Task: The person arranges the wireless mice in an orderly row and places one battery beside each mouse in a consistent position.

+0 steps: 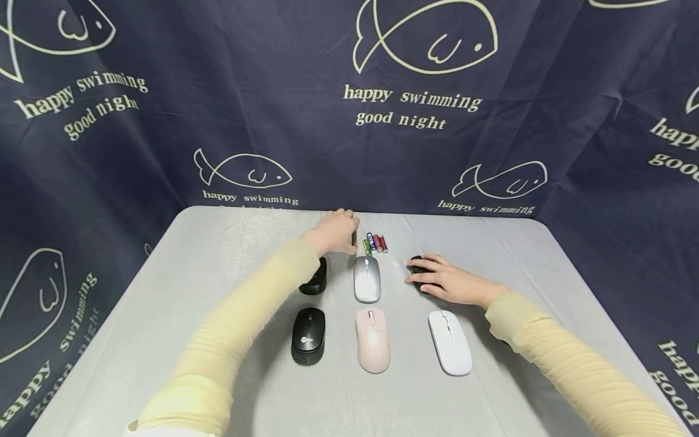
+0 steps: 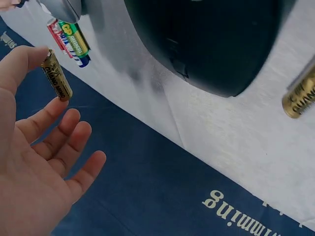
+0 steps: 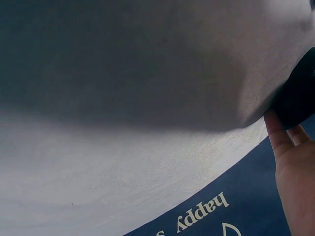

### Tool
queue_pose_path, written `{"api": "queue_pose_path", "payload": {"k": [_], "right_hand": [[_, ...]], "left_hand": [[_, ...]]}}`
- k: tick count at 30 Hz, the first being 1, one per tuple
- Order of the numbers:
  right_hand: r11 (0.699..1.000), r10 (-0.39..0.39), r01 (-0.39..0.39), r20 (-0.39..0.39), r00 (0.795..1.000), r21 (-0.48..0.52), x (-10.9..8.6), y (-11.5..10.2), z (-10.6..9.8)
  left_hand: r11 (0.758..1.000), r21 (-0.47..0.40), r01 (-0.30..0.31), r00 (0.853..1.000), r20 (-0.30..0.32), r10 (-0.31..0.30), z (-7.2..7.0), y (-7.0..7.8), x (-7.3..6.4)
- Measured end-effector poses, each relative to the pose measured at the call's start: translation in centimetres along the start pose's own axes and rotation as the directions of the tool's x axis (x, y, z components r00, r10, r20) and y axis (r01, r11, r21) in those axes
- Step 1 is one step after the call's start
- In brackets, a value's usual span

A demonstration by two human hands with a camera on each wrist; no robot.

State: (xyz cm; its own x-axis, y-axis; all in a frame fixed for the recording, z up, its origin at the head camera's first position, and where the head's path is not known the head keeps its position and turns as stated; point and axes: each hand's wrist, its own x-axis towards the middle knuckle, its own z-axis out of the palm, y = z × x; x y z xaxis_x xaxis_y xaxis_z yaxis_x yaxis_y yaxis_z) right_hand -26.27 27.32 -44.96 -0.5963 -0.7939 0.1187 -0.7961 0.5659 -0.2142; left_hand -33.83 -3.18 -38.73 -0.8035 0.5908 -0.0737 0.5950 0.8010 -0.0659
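Observation:
My left hand (image 1: 334, 233), at the table's back, pinches a small gold battery (image 2: 57, 76) between thumb and index fingertip; its other fingers are spread loosely. Just right of it lies a group of batteries (image 1: 379, 243) in red, blue and green, by the front end of a silver mouse (image 1: 367, 280). A black mouse (image 1: 315, 279) is partly covered by the left forearm. At right, my right hand (image 1: 449, 280) holds another black mouse (image 1: 417, 267), its fingers over and around the sides. In the right wrist view, only part of that mouse (image 3: 298, 93) shows.
A second gold battery (image 2: 301, 96) lies on the table in the left wrist view. In the front row are a black mouse (image 1: 308, 334), a pink mouse (image 1: 374, 343) and a white mouse (image 1: 451, 345). Behind the grey table (image 1: 218, 303) hangs a dark blue fish-print cloth (image 1: 327, 133).

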Motion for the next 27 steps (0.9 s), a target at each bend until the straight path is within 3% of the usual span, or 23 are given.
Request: {"api": "queue_pose_path", "payload": {"k": [13, 27], "right_hand": [[1.0, -0.007, 0.007, -0.008, 1.0, -0.006, 0.0, 0.0, 0.0], [1.0, -0.018, 0.018, -0.009, 1.0, -0.004, 0.0, 0.1, 0.0]], "left_hand": [[0.997, -0.066, -0.036, 0.997, -0.07, 0.032, -0.2, -0.7, -2.3], [0.995, -0.069, -0.072, 0.993, -0.095, 0.065, 0.9, -0.3, -4.4]]}}
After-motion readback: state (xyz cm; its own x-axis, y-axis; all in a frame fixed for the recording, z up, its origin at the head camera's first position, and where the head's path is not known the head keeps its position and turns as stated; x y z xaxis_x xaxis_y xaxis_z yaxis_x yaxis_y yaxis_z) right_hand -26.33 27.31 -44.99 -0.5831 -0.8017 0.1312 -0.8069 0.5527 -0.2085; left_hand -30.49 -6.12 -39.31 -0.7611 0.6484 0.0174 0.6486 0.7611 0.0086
